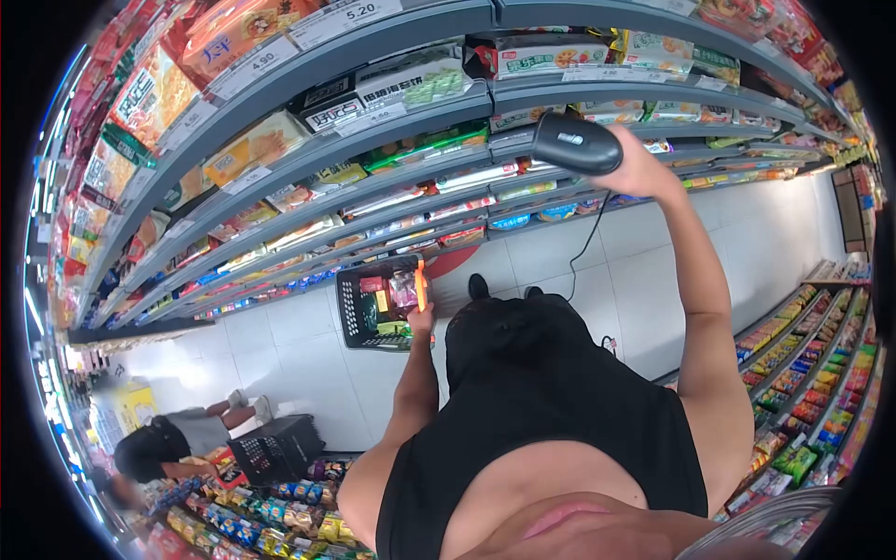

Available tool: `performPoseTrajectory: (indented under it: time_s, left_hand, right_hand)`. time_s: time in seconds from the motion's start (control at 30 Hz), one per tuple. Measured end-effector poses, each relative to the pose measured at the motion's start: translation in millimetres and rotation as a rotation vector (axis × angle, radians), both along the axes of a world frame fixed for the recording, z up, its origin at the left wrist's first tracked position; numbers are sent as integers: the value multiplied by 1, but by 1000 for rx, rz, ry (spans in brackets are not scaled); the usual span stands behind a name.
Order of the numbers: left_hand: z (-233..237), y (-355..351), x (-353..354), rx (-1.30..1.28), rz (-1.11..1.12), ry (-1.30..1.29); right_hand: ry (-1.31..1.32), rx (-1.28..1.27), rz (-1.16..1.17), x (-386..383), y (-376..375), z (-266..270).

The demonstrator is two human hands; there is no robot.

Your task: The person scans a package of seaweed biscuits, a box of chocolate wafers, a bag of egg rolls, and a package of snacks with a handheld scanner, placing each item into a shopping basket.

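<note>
My right hand (644, 168) is closed around a black handheld barcode scanner (571, 145), raised in front of the snack shelf. A dark cord (592, 238) hangs from it toward the floor. Low at my left side, my left hand (422, 319) grips the orange handle (421, 285) of a dark shopping basket (349, 319). Several packages (381, 301) in red, yellow and green lie inside the basket. Packaged biscuits (415, 75) and cakes fill the shelf just beyond the scanner; part of that row is hidden behind it.
Curved tiers of shelving (485, 98) with price tags (383, 114) run across the front. Behind me on the right stand more snack racks (812, 373). At the lower left, a person (173, 443) bends beside another black basket (280, 448). Pale tiles (644, 271) cover the aisle floor.
</note>
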State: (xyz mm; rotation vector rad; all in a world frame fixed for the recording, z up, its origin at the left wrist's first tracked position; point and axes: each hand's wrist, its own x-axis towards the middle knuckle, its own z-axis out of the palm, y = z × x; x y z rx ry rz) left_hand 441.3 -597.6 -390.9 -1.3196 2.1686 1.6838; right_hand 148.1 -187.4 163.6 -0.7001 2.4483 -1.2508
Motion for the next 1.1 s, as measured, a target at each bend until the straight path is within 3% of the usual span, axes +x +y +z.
performPoseTrajectory:
  time_s: [0.03, 0.1, 0.27, 0.37, 0.4, 0.47, 0.57, 0.63, 0.77, 0.8, 0.83, 0.9, 1.03, 1.1]
  left_hand:
    - [1, 2, 3, -21, 6, 0]
    - [6, 7, 9, -65, 23, -1]
    - [44, 23, 25, -342, -168, -83]
    - [61, 33, 15, -575, -209, 76]
    - [73, 32, 3, -481, -247, 139]
    - [125, 33, -34, -306, -344, 206]
    - [266, 51, -101, -171, -363, 450]
    - [324, 45, -142, -294, -347, 656]
    - [488, 35, -204, -1084, -457, 1120]
    - [518, 34, -216, -1167, -457, 1149]
    - [541, 33, -228, -1249, -459, 1179]
    - [566, 25, -254, -1355, -509, 1118]
    - [571, 7, -295, -1396, -622, 834]
    - [579, 8, -306, -1296, -696, 678]
  right_hand:
    - [12, -62, 127, -14, 0, 0]
    - [172, -312, 40, -17, -10, 1]
    - [89, -266, 77, -44, -3, 7]
    - [49, -262, 78, -53, -7, 10]
    - [12, -258, 63, -59, -7, 5]
    - [15, -315, 72, -67, -11, -11]
    - [-106, -275, 91, -60, -14, -17]
    - [-36, -315, 111, -43, -20, -15]
    - [-22, -340, 140, -25, -12, -41]
    - [-44, -323, 107, -16, -11, -39]
    - [-203, -325, 73, -8, -7, -37]
    - [-272, -322, 74, 4, 2, -42]
    - [-108, -479, 97, 18, 20, -77]
    - [-175, -437, 61, 24, 35, -81]
